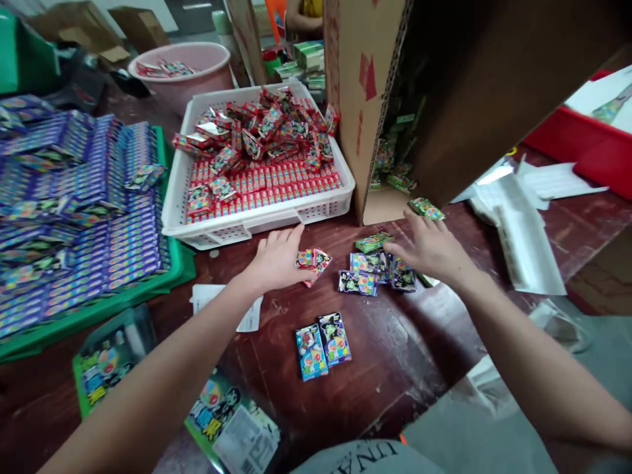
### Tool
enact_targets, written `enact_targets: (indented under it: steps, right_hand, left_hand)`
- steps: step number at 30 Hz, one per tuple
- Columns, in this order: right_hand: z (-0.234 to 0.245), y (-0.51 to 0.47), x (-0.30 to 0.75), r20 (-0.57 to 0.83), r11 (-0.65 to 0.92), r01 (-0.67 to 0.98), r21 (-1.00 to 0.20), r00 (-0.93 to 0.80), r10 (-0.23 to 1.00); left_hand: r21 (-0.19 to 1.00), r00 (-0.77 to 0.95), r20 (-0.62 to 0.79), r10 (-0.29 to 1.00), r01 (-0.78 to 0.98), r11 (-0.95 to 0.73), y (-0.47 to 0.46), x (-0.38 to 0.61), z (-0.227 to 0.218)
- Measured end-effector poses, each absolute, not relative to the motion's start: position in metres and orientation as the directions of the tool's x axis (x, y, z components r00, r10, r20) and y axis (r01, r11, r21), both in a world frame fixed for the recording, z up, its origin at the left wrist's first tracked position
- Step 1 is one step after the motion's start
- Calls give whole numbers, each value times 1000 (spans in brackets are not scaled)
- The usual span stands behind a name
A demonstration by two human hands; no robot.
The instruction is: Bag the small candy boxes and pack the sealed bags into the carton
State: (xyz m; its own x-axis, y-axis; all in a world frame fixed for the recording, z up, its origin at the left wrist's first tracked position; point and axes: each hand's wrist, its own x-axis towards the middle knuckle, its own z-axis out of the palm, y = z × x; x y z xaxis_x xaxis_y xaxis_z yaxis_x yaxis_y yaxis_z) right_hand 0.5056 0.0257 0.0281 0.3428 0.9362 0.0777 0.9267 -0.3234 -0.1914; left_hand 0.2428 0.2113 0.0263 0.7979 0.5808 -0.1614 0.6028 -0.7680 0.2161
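My left hand [276, 260] rests on the dark wooden table, its fingers curled around a couple of red packets [313, 261]. My right hand [428, 249] hovers flat with spread fingers over a small cluster of purple and green packets [375, 271]. One green packet [426, 209] lies just beyond its fingertips. Two packets, one blue and one purple [322, 344], lie side by side nearer to me. A white tray [207, 227] full of red packets stands behind my left hand.
A tipped cardboard box [444, 99] with packets inside stands open at the right. A green tray [180, 266] of purple packets fills the left. A pink basin [185, 69] sits at the back. Papers [528, 230] lie to the right, green display boxes [113, 359] near me.
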Motion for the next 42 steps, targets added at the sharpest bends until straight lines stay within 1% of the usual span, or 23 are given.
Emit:
enact_targets:
  steps: [3, 5, 7, 9, 10, 12, 13, 15, 16, 18, 20, 22, 25, 28, 30, 32, 33, 34, 35, 36, 38, 40, 42]
  right_hand:
    - [28, 53, 500, -26, -471, 870, -145, 472, 881]
    - [25, 70, 488, -83, -492, 863, -114, 486, 870]
    - [24, 76, 478, -83, -475, 873, -109, 469, 880]
    - [29, 64, 472, 4, -388, 905, -177, 395, 919]
    - [33, 50, 471, 69, -306, 922, -236, 330, 941]
    - [39, 13, 469, 174, -89, 924, -371, 163, 971]
    - [40, -8, 468, 194, 7, 903, -430, 85, 977]
    - [36, -51, 463, 160, 91, 855, -510, -10, 987]
    - [31, -70, 460, 125, 93, 838, -538, -30, 992]
    - [17, -102, 456, 49, 53, 823, -566, -31, 998]
    - [1, -123, 455, -2, 6, 835, -550, -8, 1000]
    - [-11, -134, 458, -23, -21, 861, -509, 11, 1000]
    - [-20, -136, 458, -15, -45, 880, -474, 43, 999]
    - [-17, -131, 452, 18, -79, 851, -519, 103, 995]
    - [-10, -128, 445, 46, -92, 747, -659, 163, 986]
    - [-3, -128, 439, 51, -72, 519, -852, 219, 974]
    - [0, -129, 437, 43, -57, 391, -918, 243, 969]
    - [1, -130, 436, 32, -46, 294, -955, 255, 966]
    - [0, -131, 438, 26, -40, 252, -967, 251, 968]
    - [-2, -134, 441, 27, -38, 277, -960, 227, 974]
    - [-11, -140, 455, 47, -24, 456, -889, 143, 989]
    - [-21, -147, 473, 51, -1, 664, -748, 58, 997]
    - [-30, -152, 488, 40, 16, 788, -616, 12, 999]
  left_hand:
    - [200, 737, -88, 670, 672, -713, 197, 251, 31]
    - [168, 677, -131, 724, 735, -657, 189, 257, 30]
    - [142, 614, -210, 761, 789, -597, 188, 259, 26]
    - [148, 576, -242, 781, 817, -557, 190, 254, 23]
    - [169, 577, -221, 786, 817, -551, 191, 250, 22]
    - [252, 630, -113, 768, 766, -591, 186, 239, 25]
    - [311, 682, -42, 730, 704, -639, 178, 234, 27]
    - [425, 810, 80, 581, 499, -755, 153, 228, 32]
    - [469, 871, 115, 478, 377, -799, 138, 228, 32]
    - [523, 953, 124, 277, 175, -834, 104, 230, 30]
    - [539, 981, 90, 173, 98, -837, 76, 236, 22]
    - [537, 977, 49, 209, 151, -830, 56, 243, 14]
    - [494, 925, 12, 380, 325, -807, 39, 250, 4]
    - [400, 881, -30, 473, 444, -802, 30, 250, -2]
    - [353, 875, -42, 482, 465, -812, 27, 249, -6]
    - [343, 883, -30, 468, 448, -825, 25, 247, -10]
    - [347, 891, -23, 454, 433, -832, 25, 247, -11]
    - [355, 897, -19, 442, 420, -835, 25, 246, -12]
    - [368, 901, -22, 433, 410, -835, 26, 246, -12]
    - [385, 905, -31, 425, 403, -830, 28, 245, -11]
    - [422, 911, -48, 410, 390, -818, 37, 240, -3]
    - [436, 912, -44, 407, 384, -814, 53, 222, 11]
    - [413, 917, -51, 396, 381, -827, 74, 190, 29]
